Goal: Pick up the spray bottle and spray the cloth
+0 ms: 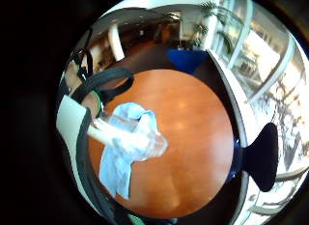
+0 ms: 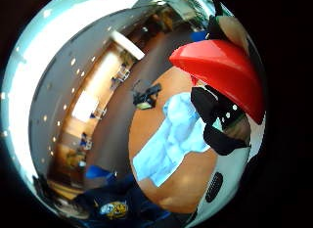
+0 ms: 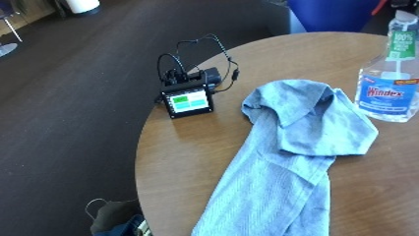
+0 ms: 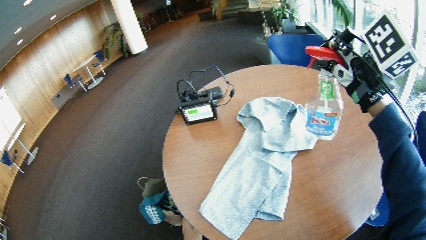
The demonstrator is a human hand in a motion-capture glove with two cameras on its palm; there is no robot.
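Round wooden table point(image 3: 196, 162) bearing a crumpled light-blue cloth point(image 3: 294, 157) and a small black screen device point(image 3: 189, 101) near its edge.

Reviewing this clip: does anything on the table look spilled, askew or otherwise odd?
Nothing spilled or damaged. The blue cloth lies rumpled, one end folded over itself, rather than flat. The gloved right hand holds the spray bottle upright beside it.

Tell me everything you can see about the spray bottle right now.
The spray bottle is clear plastic with a red trigger head, a green neck band and a blue and red Windex label. It looks nearly empty. It stands upright beside the light blue cloth near the round wooden table's far edge; whether its base touches the table is unclear. The gloved right hand grips its neck and trigger.
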